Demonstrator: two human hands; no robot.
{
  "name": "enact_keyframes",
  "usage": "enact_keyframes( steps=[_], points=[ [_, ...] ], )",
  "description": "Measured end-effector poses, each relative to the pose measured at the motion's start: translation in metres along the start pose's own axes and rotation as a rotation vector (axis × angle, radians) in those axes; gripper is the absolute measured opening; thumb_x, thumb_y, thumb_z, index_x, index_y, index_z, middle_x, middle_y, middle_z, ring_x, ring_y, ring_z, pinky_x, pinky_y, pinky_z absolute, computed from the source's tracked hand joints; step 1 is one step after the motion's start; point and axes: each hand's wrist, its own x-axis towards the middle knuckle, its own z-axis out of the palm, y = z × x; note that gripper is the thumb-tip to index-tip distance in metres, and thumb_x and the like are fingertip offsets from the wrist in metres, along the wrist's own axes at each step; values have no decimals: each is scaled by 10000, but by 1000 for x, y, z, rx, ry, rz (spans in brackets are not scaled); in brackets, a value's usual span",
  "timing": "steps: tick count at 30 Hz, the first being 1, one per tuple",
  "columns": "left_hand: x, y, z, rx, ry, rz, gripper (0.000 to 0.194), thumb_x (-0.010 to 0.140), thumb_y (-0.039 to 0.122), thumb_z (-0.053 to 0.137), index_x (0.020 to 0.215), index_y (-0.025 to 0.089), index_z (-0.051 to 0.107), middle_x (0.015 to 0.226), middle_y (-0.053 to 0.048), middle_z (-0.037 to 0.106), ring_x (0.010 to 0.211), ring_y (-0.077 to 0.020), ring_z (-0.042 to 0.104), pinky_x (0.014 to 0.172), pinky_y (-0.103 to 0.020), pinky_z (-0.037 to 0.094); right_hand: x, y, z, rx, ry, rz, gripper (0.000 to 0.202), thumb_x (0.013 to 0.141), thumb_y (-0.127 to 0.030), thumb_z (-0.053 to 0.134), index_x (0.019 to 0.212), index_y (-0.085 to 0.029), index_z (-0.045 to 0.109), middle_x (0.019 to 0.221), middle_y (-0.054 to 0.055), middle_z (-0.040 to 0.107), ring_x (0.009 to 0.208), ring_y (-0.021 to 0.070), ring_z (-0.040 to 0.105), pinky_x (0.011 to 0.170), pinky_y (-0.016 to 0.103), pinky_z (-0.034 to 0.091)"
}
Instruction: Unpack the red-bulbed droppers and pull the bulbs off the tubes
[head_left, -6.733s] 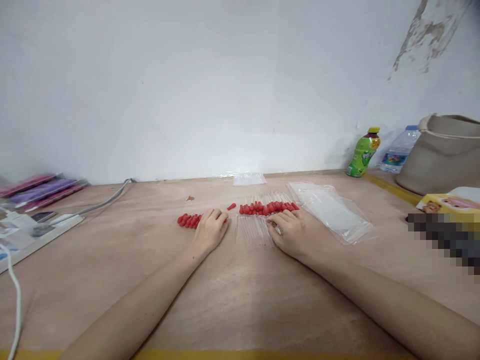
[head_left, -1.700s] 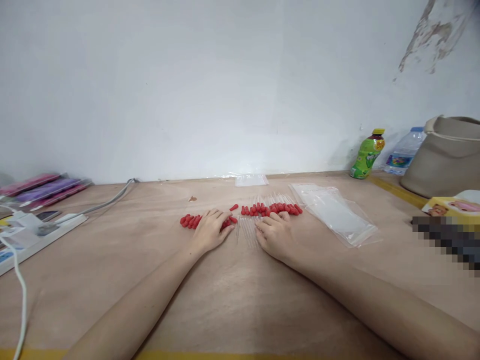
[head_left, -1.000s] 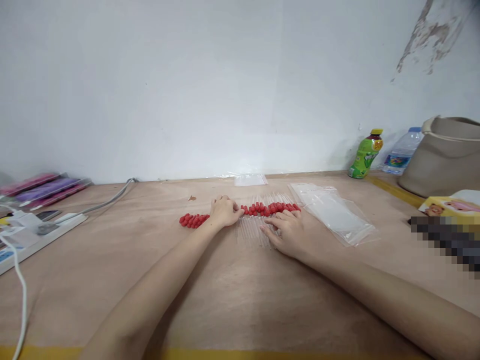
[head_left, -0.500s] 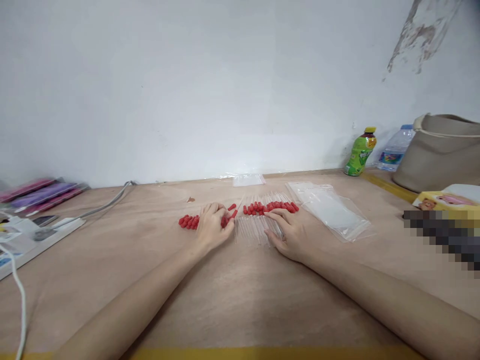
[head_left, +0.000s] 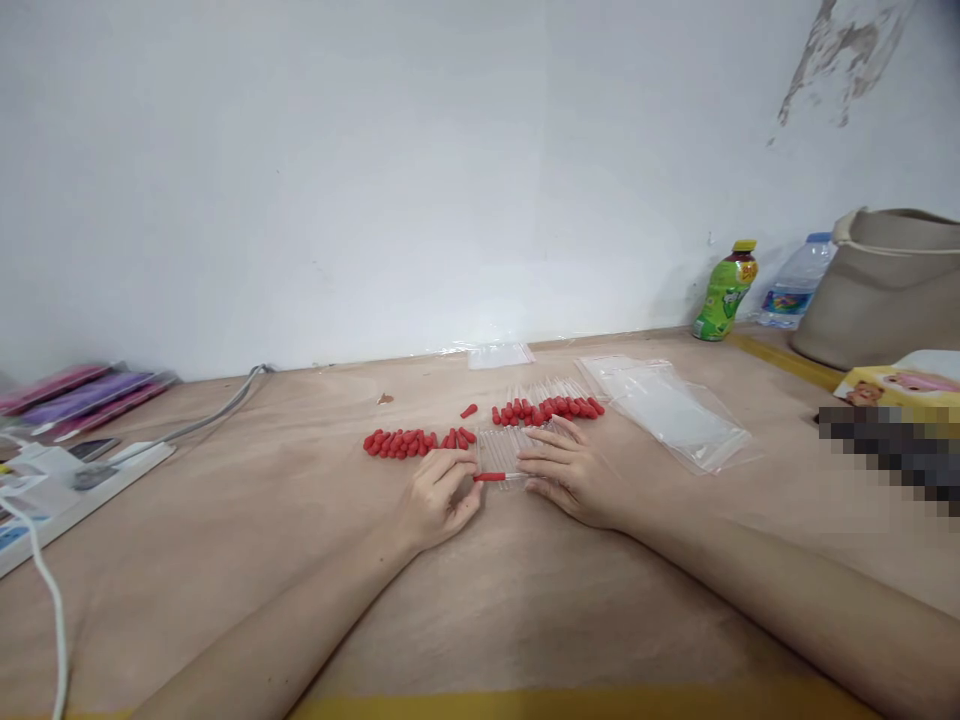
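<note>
My left hand [head_left: 441, 502] pinches a red rubber bulb [head_left: 491, 477] by its left end. Level with it, my right hand [head_left: 567, 474] grips a thin clear tube [head_left: 514, 476], whose left end meets the bulb; how far it goes in I cannot tell. Under and behind the hands lies a row of clear tubes [head_left: 495, 447]. Loose red bulbs [head_left: 401, 443] form a pile beyond my left hand, with one single bulb [head_left: 469, 411] apart from it. Past my right hand, droppers with red bulbs [head_left: 551, 409] lie side by side, their clear stems towards the wall.
Clear plastic bags [head_left: 675, 415] lie at the right, and a small bag [head_left: 499, 355] by the wall. Further right are a green bottle [head_left: 726, 292], a water bottle [head_left: 795, 285] and a beige bucket [head_left: 885, 290]. A power strip [head_left: 97, 500] with cables and purple packets [head_left: 94, 395] occupy the left.
My left hand has come back from the bulb pile towards me with a red bulb. My right hand has closed on a clear tube, and bulb and tube now meet end to end.
</note>
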Motion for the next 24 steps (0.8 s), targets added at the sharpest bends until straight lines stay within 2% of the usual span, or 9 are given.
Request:
enact_keyframes(
  steps=[2, 6, 8, 11, 17, 20, 24],
  points=[
    [1, 2, -2, -35, -26, -19, 127, 767, 174, 541, 892, 168, 561, 912, -83, 612, 840, -180, 572, 751, -336, 485, 0, -1, 1, 16, 10, -10, 203, 872, -247, 469, 975, -217, 642, 934, 19, 687, 1069, 196, 536, 1011, 480, 276],
    [3, 6, 3, -87, -133, -25, 331, 767, 280, 591, 1071, 161, 536, 1076, -112, 590, 1030, -224, 531, 895, -403, 445, 0, -2, 3, 26, 30, -36, 182, 860, -244, 488, 951, -217, 643, 934, 5, 688, 1043, 184, 546, 1005, 452, 285],
    [4, 6, 8, -89, -154, 11, 279, 779, 291, 593, 1030, 169, 570, 1052, -96, 616, 1025, -217, 545, 901, -396, 448, 0, -3, 3, 28, 33, -45, 180, 857, -249, 492, 949, -218, 643, 933, 7, 688, 1031, 184, 550, 1002, 445, 289],
    [4, 5, 14, -98, -144, 54, 140, 820, 238, 546, 929, 175, 608, 919, -61, 665, 910, -182, 599, 837, -358, 489, 1, -5, 3, 34, 28, -50, 182, 860, -254, 486, 941, -213, 644, 915, 14, 691, 1016, 184, 556, 994, 442, 300],
    [4, 6, 14, -105, -103, 101, 144, 817, 189, 544, 945, 151, 599, 892, -67, 671, 858, -166, 611, 807, -325, 502, 3, -7, 10, 97, 64, -87, 178, 866, -242, 480, 940, -194, 635, 883, 18, 695, 955, 181, 592, 981, 455, 338],
    [5, 7, 12, -116, -143, 110, 140, 821, 175, 529, 944, 153, 593, 914, -70, 666, 881, -166, 605, 823, -323, 492, 2, -7, 14, 163, 94, -119, 173, 867, -196, 459, 877, -164, 629, 851, 35, 690, 905, 153, 611, 965, 395, 398],
    [5, 7, 11, -112, -168, 127, 104, 827, 176, 510, 891, 161, 591, 893, -62, 669, 846, -163, 609, 857, -350, 465, 1, -9, 13, 202, 65, -137, 175, 869, -179, 439, 853, -147, 610, 861, 61, 669, 857, 133, 614, 936, 340, 447]
  ],
)
